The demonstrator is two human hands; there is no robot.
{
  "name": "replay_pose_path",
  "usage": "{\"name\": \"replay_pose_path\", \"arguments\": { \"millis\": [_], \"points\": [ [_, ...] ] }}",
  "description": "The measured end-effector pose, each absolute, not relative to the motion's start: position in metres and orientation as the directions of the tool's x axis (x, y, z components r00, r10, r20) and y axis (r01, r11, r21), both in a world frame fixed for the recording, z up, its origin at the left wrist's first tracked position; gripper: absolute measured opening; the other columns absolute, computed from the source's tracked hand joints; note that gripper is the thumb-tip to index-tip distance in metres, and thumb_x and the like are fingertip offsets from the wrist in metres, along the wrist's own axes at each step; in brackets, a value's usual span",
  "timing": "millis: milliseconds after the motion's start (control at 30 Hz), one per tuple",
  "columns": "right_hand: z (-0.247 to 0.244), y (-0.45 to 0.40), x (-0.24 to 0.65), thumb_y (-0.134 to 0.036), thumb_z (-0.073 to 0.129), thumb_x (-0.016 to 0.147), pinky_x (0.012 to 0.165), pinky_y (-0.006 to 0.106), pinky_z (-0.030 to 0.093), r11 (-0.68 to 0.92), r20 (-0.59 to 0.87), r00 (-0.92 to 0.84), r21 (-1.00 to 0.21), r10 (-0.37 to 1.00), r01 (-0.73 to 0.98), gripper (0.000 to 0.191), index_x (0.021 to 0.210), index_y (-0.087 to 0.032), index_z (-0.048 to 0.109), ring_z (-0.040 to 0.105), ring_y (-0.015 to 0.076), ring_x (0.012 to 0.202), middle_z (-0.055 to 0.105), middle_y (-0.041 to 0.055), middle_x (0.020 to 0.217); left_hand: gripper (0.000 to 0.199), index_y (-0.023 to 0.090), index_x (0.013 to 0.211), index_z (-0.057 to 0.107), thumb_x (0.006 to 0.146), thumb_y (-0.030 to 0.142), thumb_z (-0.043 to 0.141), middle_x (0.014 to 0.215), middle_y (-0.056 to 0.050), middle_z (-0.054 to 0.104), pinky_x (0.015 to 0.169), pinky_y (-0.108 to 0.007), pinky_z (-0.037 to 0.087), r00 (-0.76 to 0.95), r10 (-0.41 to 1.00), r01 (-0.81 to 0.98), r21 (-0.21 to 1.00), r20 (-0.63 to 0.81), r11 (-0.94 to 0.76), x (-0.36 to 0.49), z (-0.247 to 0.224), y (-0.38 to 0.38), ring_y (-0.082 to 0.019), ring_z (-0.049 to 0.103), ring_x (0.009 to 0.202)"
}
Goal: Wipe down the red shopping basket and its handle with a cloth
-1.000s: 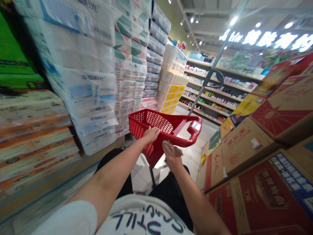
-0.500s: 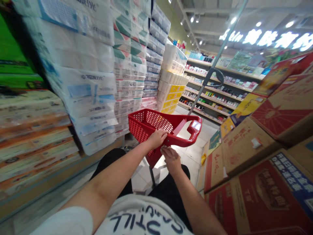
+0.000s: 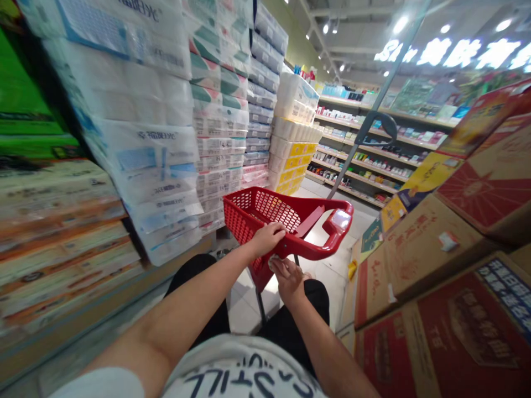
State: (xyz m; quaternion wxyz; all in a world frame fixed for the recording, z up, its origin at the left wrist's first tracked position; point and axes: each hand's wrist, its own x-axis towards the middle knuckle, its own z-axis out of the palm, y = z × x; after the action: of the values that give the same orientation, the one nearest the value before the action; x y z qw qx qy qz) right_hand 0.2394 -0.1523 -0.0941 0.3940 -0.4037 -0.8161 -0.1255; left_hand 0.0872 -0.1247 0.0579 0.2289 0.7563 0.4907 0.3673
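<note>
A red plastic shopping cart (image 3: 240, 221) with a perforated basket stands in front of my knees, its handle frame pointing right. My left hand (image 3: 269, 237) is wrapped over the near rim of the basket. Just below the rim, my right hand (image 3: 288, 276) presses a small whitish wad, perhaps a cloth or tissue, against the cart's red side panel. The fingers of my right hand are bent together around it. The inside of the basket shows no goods in the part I can see.
Stacked white tissue packs (image 3: 157, 160) rise on the left. Cardboard cartons (image 3: 431, 237) are piled on the right. A grey pole with a loop handle (image 3: 360, 138) slants behind the cart. Stocked shelves (image 3: 373, 149) stand further back.
The cart and both hands appear slightly further right and lower in view. My right hand has shifted a little left along the cart's side panel, with the whitish wad showing more.
</note>
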Motion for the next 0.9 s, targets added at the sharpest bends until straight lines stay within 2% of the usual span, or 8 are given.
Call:
{"name": "replay_pose_path", "arguments": {
  "millis": [33,133,233,300,433,667,800,900],
  "points": [
    [-0.097,-0.152,0.241,-0.020,0.041,0.096,0.085,0.030,0.049,0.637,0.738,-0.377,-0.092,0.560,0.765,0.031,0.115,-0.028,0.065,0.061,0.0156,0.094,0.069,0.0010,0.101,0.025,0.023,0.086,0.063,0.087,0.032,0.039,0.098,0.000,0.066,0.104,-0.036,0.035,0.256,0.908,0.560,0.715,0.332,-0.419,0.086,0.057,-0.125,-0.017,0.057,0.099],
    [-0.101,-0.152,0.243,-0.018,0.045,0.094,0.087,0.033,0.046,0.611,0.636,-0.514,0.083,0.575,0.787,0.033,0.118,-0.032,0.063,0.057,0.0179,0.099,0.068,0.0008,0.111,0.024,0.022,0.085,0.062,0.085,0.032,0.040,0.097,-0.001,0.066,0.097,-0.032,0.040,0.263,0.898,0.529,0.726,0.352,-0.439,0.083,0.054,-0.123,-0.018,0.057,0.098],
    [-0.097,-0.149,0.238,-0.021,0.047,0.093,0.080,0.032,0.047,0.617,0.541,-0.600,0.178,0.589,0.766,0.034,0.122,-0.033,0.060,0.055,0.0187,0.097,0.065,-0.0002,0.118,0.024,0.022,0.085,0.062,0.085,0.032,0.040,0.095,-0.002,0.066,0.093,-0.032,0.042,0.250,0.889,0.510,0.729,0.382,-0.457,0.081,0.053,-0.116,-0.018,0.057,0.096],
    [-0.090,-0.145,0.235,-0.023,0.046,0.095,0.079,0.032,0.046,0.617,0.573,-0.589,0.176,0.570,0.767,0.032,0.122,-0.034,0.059,0.054,0.0183,0.100,0.064,-0.0021,0.119,0.023,0.022,0.083,0.062,0.084,0.032,0.040,0.094,-0.001,0.066,0.093,-0.031,0.041,0.235,0.890,0.501,0.735,0.392,-0.456,0.080,0.052,-0.111,-0.018,0.057,0.096],
    [-0.076,-0.139,0.229,-0.022,0.042,0.097,0.090,0.032,0.041,0.598,0.681,-0.509,0.129,0.527,0.791,0.032,0.123,-0.031,0.060,0.052,0.0172,0.106,0.065,-0.0030,0.119,0.022,0.021,0.079,0.061,0.083,0.031,0.041,0.092,-0.001,0.065,0.092,-0.032,0.042,0.223,0.883,0.472,0.747,0.413,-0.468,0.077,0.048,-0.102,-0.018,0.057,0.092],
    [-0.094,-0.150,0.215,-0.027,0.048,0.094,0.084,0.034,0.042,0.653,0.660,-0.532,0.082,0.530,0.753,0.030,0.121,-0.031,0.062,0.053,0.0194,0.099,0.065,0.0001,0.119,0.022,0.020,0.079,0.060,0.082,0.031,0.042,0.089,-0.001,0.065,0.089,-0.033,0.044,0.239,0.878,0.433,0.764,0.415,-0.479,0.065,0.042,-0.103,-0.019,0.058,0.090],
    [-0.102,-0.149,0.215,-0.025,0.046,0.095,0.088,0.036,0.040,0.658,0.631,-0.552,0.086,0.545,0.748,0.033,0.125,-0.031,0.059,0.050,0.0198,0.105,0.063,0.0006,0.123,0.030,0.021,0.083,0.058,0.089,0.033,0.032,0.094,-0.003,0.062,0.100,-0.036,0.039,0.226,0.828,0.502,0.667,0.513,-0.550,0.064,0.033,-0.109,-0.020,0.054,0.103],
    [-0.102,-0.148,0.216,-0.026,0.048,0.093,0.085,0.037,0.041,0.663,0.551,-0.611,0.133,0.568,0.736,0.034,0.126,-0.032,0.057,0.050,0.0208,0.104,0.063,0.0001,0.123,0.034,0.021,0.088,0.056,0.093,0.031,0.024,0.098,-0.005,0.059,0.106,-0.038,0.034,0.250,0.771,0.568,0.556,0.586,-0.607,0.064,0.028,-0.111,-0.019,0.050,0.110]
  ]
}}
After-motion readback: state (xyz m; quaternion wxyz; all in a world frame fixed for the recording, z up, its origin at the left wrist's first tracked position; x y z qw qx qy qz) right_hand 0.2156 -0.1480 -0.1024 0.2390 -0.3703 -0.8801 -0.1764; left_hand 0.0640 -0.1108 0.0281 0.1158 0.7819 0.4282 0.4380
